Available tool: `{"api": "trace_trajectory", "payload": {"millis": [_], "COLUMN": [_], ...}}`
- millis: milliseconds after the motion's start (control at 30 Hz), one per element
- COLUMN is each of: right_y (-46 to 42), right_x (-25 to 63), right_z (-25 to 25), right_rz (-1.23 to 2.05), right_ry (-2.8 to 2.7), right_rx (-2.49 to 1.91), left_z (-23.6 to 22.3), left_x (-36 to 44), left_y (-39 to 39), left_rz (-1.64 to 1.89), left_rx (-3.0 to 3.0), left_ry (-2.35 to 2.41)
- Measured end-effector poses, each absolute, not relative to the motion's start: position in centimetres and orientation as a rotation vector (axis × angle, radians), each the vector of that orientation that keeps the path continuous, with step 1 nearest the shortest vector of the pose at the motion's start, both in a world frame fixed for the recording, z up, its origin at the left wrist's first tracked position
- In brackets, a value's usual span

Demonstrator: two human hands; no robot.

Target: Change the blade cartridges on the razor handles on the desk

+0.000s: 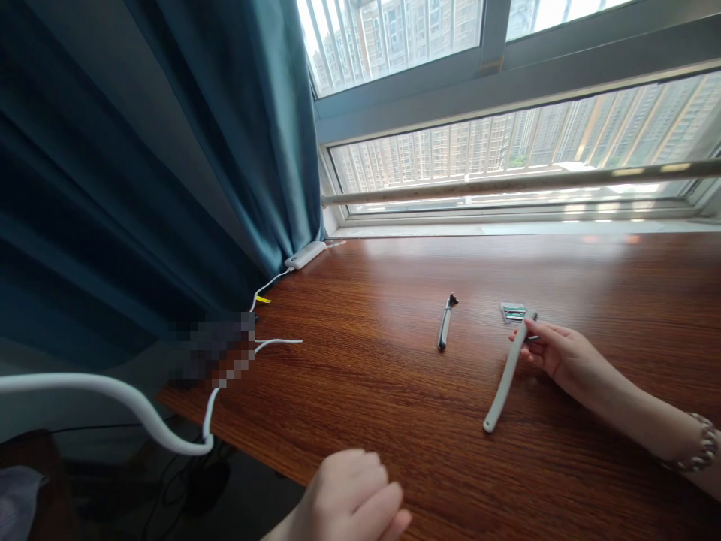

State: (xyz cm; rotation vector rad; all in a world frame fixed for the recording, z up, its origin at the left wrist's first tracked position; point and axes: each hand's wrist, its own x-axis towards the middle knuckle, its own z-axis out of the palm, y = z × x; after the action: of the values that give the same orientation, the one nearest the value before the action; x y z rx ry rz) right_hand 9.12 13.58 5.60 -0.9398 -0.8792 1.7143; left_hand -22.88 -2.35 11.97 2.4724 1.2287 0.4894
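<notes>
My right hand [555,352] pinches the upper end of a long white razor handle [505,379] that slants down to the left over the wooden desk [394,391]. The handle's top meets a small pale blade cartridge [513,311] lying on the desk. A second razor handle [445,323], grey with a dark head, lies flat to the left, untouched. My left hand [352,500] rests at the desk's near edge with fingers curled into a loose fist, and nothing shows in it.
A teal curtain [169,165] hangs at the left. A white power strip [306,255] and white cables [169,421] run along the desk's left edge. A window [507,135] with a rail spans the back. A bracelet [701,447] circles my right wrist.
</notes>
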Motion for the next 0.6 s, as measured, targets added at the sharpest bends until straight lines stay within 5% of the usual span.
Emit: {"api": "trace_trajectory", "payload": {"millis": [267, 600], "right_y": [12.3, 13.4], "right_x": [8.3, 8.6], "right_z": [7.2, 6.9], "right_rz": [1.608, 1.636], "right_ry": [-0.972, -0.946], "right_rx": [-0.883, -0.754], "left_z": [11.1, 8.6], "left_x": [-10.0, -7.7], "left_y": [10.3, 14.4], "left_rz": [0.772, 0.699], "left_rx": [2.429, 1.262], "left_ry": [1.040, 0.722]}}
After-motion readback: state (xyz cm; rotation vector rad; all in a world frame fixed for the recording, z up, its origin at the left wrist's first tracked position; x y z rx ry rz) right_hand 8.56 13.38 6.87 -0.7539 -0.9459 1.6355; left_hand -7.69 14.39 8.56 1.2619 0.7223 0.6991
